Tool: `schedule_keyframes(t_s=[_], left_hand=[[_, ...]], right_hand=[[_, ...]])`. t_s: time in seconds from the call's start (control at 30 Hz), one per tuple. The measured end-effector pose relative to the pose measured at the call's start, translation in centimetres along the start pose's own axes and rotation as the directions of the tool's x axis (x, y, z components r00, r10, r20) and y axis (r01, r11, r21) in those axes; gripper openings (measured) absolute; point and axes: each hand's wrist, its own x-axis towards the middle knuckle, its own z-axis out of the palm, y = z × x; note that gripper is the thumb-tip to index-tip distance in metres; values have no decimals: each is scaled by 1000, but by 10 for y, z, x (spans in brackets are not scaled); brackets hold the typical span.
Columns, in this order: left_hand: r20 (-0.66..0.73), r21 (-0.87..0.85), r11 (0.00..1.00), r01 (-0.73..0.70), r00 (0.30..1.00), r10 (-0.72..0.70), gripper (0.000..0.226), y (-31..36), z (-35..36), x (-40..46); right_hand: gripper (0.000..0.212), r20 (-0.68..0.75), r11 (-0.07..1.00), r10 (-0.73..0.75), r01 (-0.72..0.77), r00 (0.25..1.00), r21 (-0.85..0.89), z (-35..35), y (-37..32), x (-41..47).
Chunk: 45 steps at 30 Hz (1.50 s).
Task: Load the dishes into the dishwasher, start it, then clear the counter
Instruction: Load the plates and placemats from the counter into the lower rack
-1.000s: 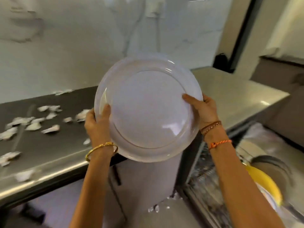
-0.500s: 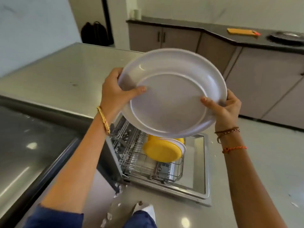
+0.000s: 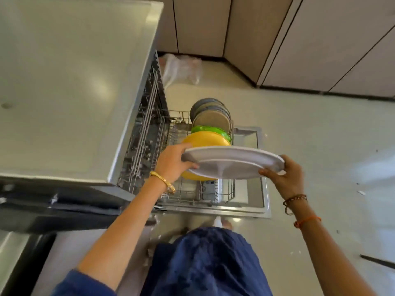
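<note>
Holding a white plate (image 3: 233, 162) nearly flat at frame centre: left hand (image 3: 174, 162) and right hand (image 3: 285, 175), fingers clamped on opposite rims. Below it, pulled-out dishwasher rack (image 3: 192, 193) over the open door (image 3: 259, 189), carrying upright a yellow plate (image 3: 205, 138), green plate (image 3: 210, 129), grey plates (image 3: 210, 115). Counter (image 3: 70, 82), upper left.
</note>
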Motion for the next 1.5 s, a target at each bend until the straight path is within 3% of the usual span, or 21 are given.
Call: schedule_keyframes(t_s=[0.1,0.27,0.37,0.6,0.8,0.87,0.97,1.1,1.3,1.5], left_hand=[[47,61,990,128,990,-131,34,-34,29,9],[98,135,931,339,930,-353,43,-116,104,18],[86,154,913,378,915,-393,34,-154,139,16],[-11,177,974,141,990,-141,25,-205,175,23],[-9,166,986,1,1000,0,38,-204,173,33],[-10,156,987,-36,999,38,31,-201,170,35],[-25,157,988,-14,1000,18,12,-203,169,41],[-52,158,987,-1,999,9,28,-208,175,52],[-31,205,969,-135,989,144,34,-204,179,57],[-32,188,981,-57,997,64,32,-223,192,53]], right_hand=[[46,80,993,115,-117,990,20,30,35,8],[27,195,966,253,-236,948,-105,105,121,21],[23,282,947,311,-271,907,-172,136,161,21],[10,305,963,254,-211,918,-167,167,206,17],[14,238,980,190,-168,953,-109,162,204,24],[16,226,980,188,-169,956,-102,160,203,25],[18,249,973,227,-208,942,-100,163,204,27],[13,210,962,271,-256,939,-96,170,209,31],[18,160,972,234,-228,959,-56,162,215,28],[21,234,958,283,-265,930,-107,173,221,26]])
